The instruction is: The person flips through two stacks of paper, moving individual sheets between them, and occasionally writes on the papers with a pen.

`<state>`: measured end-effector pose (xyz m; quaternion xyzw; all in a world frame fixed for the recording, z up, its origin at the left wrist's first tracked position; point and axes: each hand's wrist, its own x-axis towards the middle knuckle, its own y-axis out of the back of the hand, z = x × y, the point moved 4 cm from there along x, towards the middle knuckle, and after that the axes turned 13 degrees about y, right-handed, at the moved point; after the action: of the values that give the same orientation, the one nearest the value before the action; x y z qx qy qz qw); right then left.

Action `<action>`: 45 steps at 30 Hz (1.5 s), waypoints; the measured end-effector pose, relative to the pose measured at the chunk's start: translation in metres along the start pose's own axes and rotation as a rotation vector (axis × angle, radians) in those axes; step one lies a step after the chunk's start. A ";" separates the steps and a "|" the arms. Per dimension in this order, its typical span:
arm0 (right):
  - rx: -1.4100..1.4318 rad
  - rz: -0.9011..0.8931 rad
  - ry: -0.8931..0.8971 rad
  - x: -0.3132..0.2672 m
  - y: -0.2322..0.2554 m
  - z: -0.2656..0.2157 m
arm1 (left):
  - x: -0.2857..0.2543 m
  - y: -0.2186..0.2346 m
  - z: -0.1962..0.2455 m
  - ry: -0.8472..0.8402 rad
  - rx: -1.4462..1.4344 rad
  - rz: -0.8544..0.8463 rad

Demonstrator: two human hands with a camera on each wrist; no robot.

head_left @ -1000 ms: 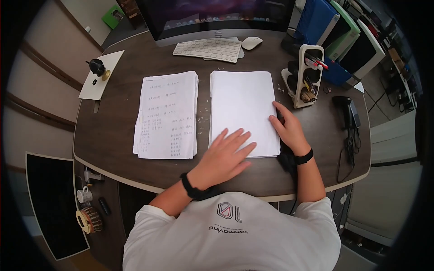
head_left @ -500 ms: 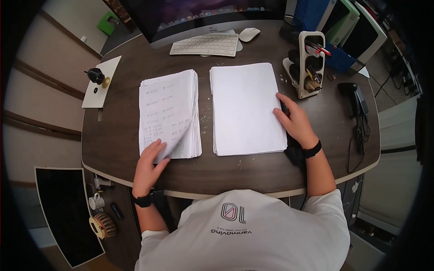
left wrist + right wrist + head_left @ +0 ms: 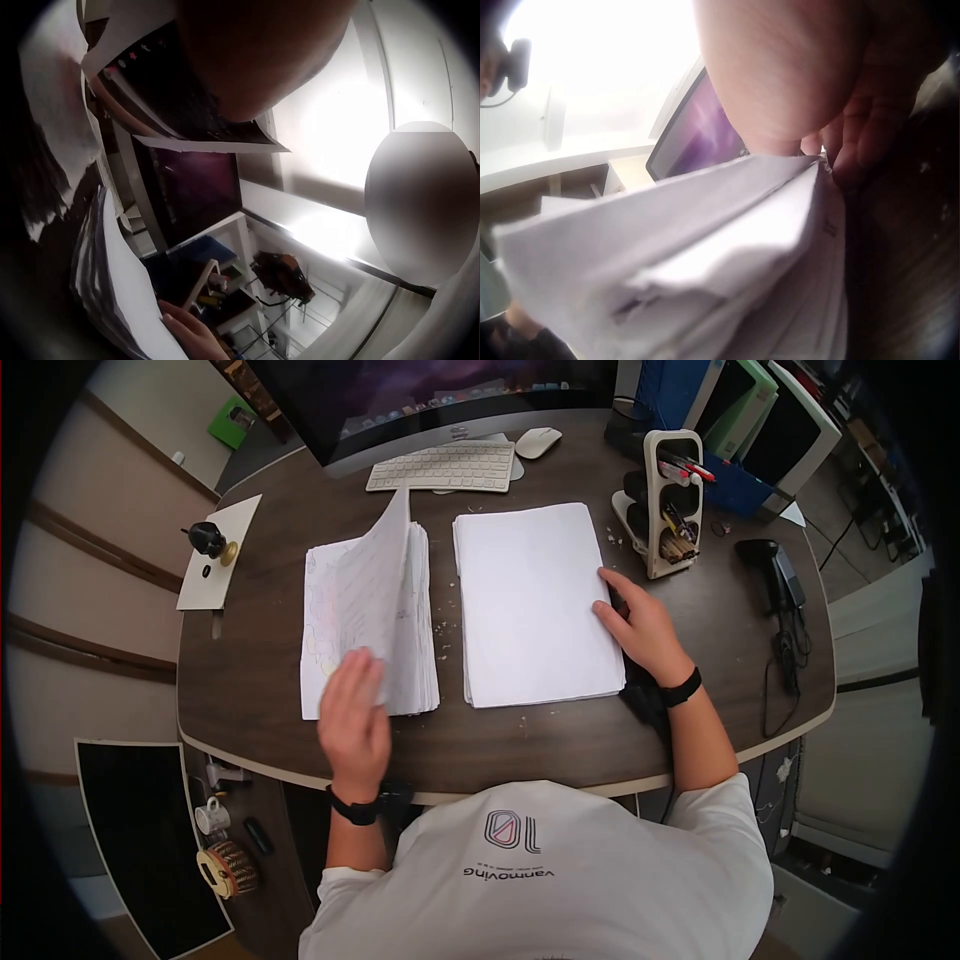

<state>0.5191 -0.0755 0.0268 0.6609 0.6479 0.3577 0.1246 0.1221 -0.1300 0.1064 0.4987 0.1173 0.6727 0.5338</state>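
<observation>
On the left of the desk lies a paper stack (image 3: pixel 422 660) with uneven edges. My left hand (image 3: pixel 352 710), blurred, holds a handwritten sheet (image 3: pixel 385 575) raised on edge above it; a page with faint coloured lines (image 3: pixel 322 600) shows beneath. In the left wrist view, the raised sheet (image 3: pixel 169 79) shows a dark printed area, and part of the hand covers it. To the right lies a second stack with a blank white top page (image 3: pixel 535 605). My right hand (image 3: pixel 647 630) grips its right edge, thumb on top; in the right wrist view, its fingers (image 3: pixel 870 127) curl down beside the stack.
Behind the stacks are a keyboard (image 3: pixel 440 467), a mouse (image 3: pixel 538 442) and a monitor (image 3: pixel 460 435). A pen holder (image 3: pixel 655 505) stands at the back right, near a black corded device (image 3: pixel 770 575). A stamp-like object (image 3: pixel 208 540) sits on a white board at the left.
My left hand has moved from the blank stack to the handwritten one and raised its top sheet, uncovering the page below. The right hand keeps its place at the blank stack's edge.
</observation>
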 end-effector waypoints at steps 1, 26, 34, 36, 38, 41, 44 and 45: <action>-0.001 0.001 0.005 0.000 0.000 -0.001 | 0.002 -0.012 0.016 -0.075 0.002 -0.074; 0.038 0.031 0.070 0.000 -0.005 0.009 | -0.020 -0.141 0.082 -0.388 -0.033 -0.541; 0.028 0.049 0.104 0.000 -0.007 0.011 | -0.022 -0.145 0.077 -0.339 -0.103 -0.629; 0.025 0.024 0.062 0.001 -0.005 0.007 | -0.022 -0.145 0.077 -0.330 -0.124 -0.648; 0.022 -0.001 0.017 0.001 -0.004 0.004 | -0.021 -0.142 0.078 -0.321 -0.182 -0.663; 0.014 0.001 0.024 0.001 -0.003 0.004 | -0.014 -0.119 0.077 -0.268 -0.225 -0.653; 0.011 -0.008 0.009 0.000 -0.003 0.006 | -0.005 -0.076 0.055 -0.171 -0.205 -0.524; 0.023 0.007 0.030 0.000 -0.004 0.008 | -0.004 -0.063 0.038 -0.100 -0.149 -0.472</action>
<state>0.5213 -0.0731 0.0187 0.6591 0.6515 0.3604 0.1061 0.1901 -0.1221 0.0792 0.4494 0.1542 0.5107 0.7165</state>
